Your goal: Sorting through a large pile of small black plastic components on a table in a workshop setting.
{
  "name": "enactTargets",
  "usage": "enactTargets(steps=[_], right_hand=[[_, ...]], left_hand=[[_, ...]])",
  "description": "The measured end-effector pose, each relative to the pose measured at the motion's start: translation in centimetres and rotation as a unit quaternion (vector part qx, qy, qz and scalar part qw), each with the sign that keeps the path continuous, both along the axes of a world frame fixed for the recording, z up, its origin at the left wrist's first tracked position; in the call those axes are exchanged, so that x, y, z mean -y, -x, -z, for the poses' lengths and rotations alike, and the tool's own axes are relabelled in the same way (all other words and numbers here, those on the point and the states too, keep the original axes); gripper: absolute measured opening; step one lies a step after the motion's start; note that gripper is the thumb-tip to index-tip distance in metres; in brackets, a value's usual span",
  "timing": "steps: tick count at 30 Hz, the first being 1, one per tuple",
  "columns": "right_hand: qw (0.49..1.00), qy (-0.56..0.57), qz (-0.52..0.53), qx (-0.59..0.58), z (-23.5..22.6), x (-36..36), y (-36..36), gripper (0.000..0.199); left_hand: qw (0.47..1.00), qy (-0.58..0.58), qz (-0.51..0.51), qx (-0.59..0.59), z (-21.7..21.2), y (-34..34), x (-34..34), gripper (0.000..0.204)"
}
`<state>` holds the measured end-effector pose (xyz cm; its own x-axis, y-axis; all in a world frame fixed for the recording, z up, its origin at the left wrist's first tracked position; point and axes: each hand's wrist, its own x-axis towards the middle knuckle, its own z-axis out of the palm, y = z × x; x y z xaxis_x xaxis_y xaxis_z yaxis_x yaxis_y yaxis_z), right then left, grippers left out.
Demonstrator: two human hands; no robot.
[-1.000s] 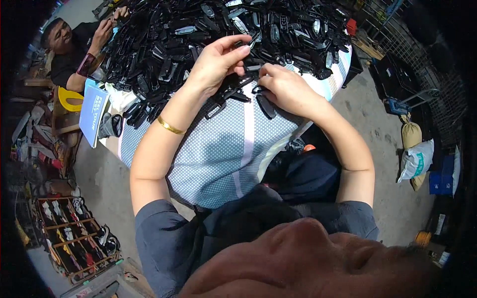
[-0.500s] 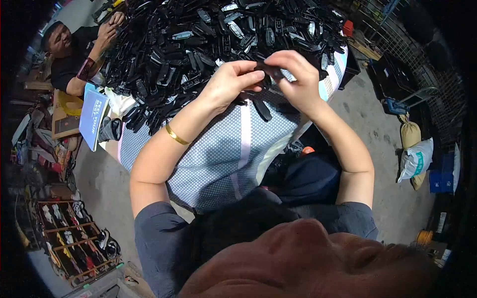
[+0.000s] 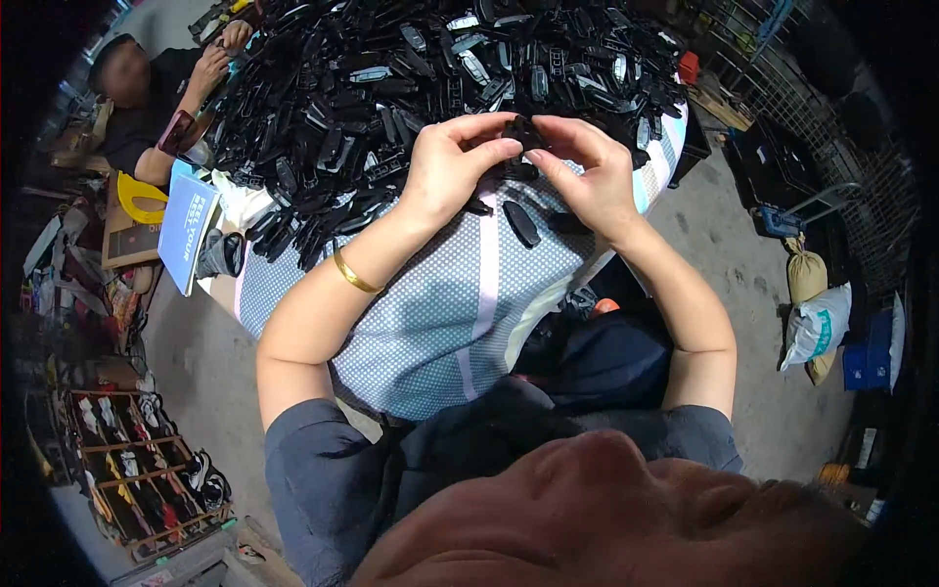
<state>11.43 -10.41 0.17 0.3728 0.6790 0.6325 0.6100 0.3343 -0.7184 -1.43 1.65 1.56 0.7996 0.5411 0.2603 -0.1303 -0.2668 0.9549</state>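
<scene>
Black part [image 3: 525, 132] between both hands

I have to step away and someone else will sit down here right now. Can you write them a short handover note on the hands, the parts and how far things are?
Left hand: raised over the table, fingers pinching a small black part.
Right hand: gripping the same black part from the other side; both hands meet on it.
Parts: a big pile of black parts covers the far side of the dotted cloth. A few loose black pieces lie on the cloth just under the hands.
Done: only those few pieces sit apart from the pile.
Left: nearly the whole pile.
A co-worker sits at the far left corner.
</scene>
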Motion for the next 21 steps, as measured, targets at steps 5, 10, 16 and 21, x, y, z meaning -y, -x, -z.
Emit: enactTargets(steps=[5,10,16,21], right_hand=[[0.993,-0.019,0.027,0.11,0.0,0.1,-0.2,0.029],[0.989,-0.042,0.037,0.137,0.0,0.0,-0.2,0.027],[0.98,-0.061,0.074,0.177,-0.1,-0.5,0.4,0.024],[0.984,0.159,-0.043,-0.064,-0.5,0.0,-0.1,0.032]], left_hand=[[0.999,0.037,-0.008,0.026,-0.3,0.0,-0.1,0.03],[0.999,0.034,0.008,0.039,0.5,-0.1,-0.3,0.031],[0.994,0.077,0.031,0.068,0.1,-0.2,0.6,0.031],[0.989,0.079,0.105,0.063,-0.2,0.0,-0.4,0.026]])
